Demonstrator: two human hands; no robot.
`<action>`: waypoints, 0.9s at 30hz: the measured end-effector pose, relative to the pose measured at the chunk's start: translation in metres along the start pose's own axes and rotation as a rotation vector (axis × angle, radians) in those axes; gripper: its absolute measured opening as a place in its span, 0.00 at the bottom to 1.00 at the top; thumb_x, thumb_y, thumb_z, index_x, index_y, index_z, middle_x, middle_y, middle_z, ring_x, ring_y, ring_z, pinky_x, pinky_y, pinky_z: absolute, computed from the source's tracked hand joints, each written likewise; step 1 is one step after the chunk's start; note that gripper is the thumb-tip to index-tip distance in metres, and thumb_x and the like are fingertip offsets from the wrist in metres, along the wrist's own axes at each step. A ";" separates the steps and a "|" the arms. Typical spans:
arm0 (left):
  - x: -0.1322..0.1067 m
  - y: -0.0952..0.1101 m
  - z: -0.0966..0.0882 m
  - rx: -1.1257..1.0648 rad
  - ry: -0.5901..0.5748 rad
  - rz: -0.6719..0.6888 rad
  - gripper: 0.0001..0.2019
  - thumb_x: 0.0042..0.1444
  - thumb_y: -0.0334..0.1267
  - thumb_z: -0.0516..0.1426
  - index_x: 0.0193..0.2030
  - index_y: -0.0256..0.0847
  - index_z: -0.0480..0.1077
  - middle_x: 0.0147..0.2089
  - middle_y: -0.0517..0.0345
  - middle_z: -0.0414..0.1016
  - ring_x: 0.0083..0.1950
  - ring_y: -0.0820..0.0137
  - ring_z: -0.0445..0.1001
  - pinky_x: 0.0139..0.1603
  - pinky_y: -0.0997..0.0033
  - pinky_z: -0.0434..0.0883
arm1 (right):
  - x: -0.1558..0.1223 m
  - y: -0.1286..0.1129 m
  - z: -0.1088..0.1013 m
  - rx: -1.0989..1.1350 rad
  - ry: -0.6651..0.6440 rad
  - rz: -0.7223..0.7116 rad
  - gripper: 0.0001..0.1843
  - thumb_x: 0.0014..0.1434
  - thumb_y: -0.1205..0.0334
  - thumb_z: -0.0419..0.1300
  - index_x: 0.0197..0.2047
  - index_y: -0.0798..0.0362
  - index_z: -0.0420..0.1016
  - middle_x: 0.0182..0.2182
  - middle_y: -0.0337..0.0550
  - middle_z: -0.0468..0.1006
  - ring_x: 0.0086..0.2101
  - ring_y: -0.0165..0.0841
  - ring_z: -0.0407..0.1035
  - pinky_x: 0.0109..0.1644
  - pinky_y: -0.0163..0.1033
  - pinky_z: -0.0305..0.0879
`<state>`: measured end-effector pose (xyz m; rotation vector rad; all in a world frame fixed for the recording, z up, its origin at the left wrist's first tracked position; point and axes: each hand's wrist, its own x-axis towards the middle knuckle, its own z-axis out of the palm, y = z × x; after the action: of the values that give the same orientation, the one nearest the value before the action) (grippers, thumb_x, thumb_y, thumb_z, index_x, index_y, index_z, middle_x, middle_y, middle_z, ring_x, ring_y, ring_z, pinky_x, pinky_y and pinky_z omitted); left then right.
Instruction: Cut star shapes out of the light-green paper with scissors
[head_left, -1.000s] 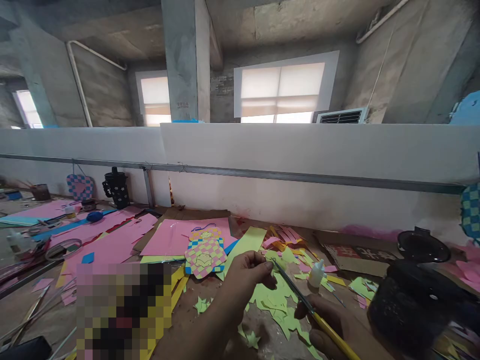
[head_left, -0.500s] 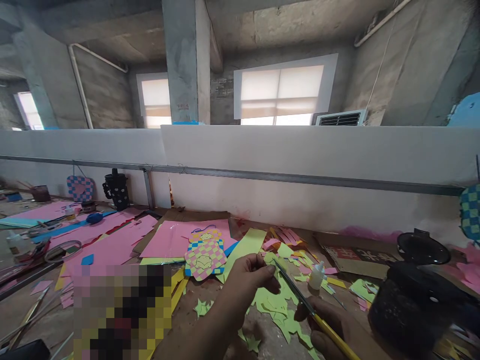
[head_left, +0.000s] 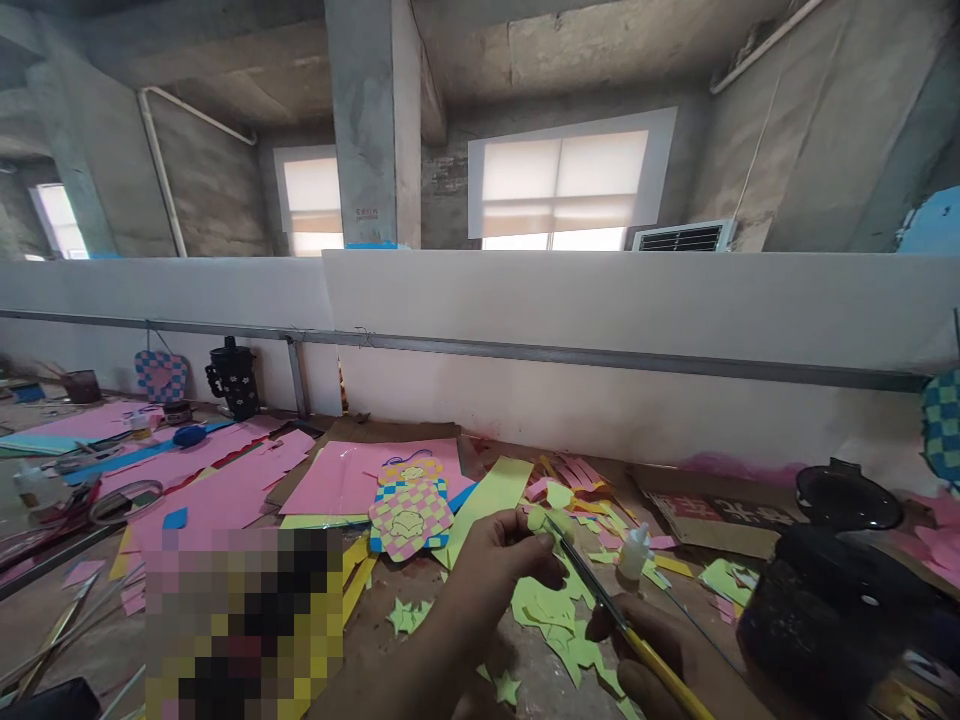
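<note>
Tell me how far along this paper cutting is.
Done: green paper stars lie already cut, and a pink-and-yellow woven paper piece looks finished. In hand: the left hand pinches a small green piece at the blades of the yellow-handled scissors in the right hand. Left: a lime paper strip looks uncut.

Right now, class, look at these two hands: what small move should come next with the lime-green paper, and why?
Probably turn the lime-green paper scrap slightly in the left hand before cutting on: its edge sits right at the tip of the yellow-handled cutting tool in the right hand, so turning would likely present the next stretch of edge.
</note>
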<state>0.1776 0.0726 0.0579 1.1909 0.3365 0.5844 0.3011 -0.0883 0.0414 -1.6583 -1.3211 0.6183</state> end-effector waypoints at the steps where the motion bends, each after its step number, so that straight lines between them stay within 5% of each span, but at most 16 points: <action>1: 0.000 0.000 0.001 0.003 0.005 -0.002 0.15 0.42 0.46 0.68 0.28 0.35 0.73 0.24 0.52 0.79 0.26 0.67 0.76 0.35 0.65 0.72 | 0.000 -0.003 0.000 -0.001 0.004 -0.010 0.32 0.49 0.25 0.59 0.35 0.46 0.81 0.25 0.40 0.71 0.26 0.34 0.61 0.27 0.36 0.62; 9: -0.001 -0.001 0.002 0.026 0.020 -0.009 0.17 0.41 0.48 0.68 0.29 0.35 0.75 0.24 0.51 0.78 0.26 0.67 0.75 0.36 0.66 0.72 | -0.002 -0.008 -0.004 -0.052 -0.027 0.010 0.26 0.52 0.31 0.61 0.36 0.44 0.80 0.26 0.41 0.73 0.26 0.37 0.65 0.30 0.38 0.65; 27: -0.003 0.001 0.001 0.031 0.012 -0.010 0.16 0.43 0.47 0.68 0.29 0.36 0.73 0.24 0.53 0.78 0.26 0.67 0.75 0.35 0.66 0.70 | 0.001 0.026 0.002 0.091 -0.057 0.080 0.34 0.50 0.24 0.57 0.38 0.48 0.73 0.22 0.30 0.54 0.21 0.27 0.51 0.24 0.33 0.54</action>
<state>0.1757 0.0704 0.0595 1.2151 0.3627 0.5802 0.3123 -0.0869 0.0179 -1.6363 -1.2525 0.7671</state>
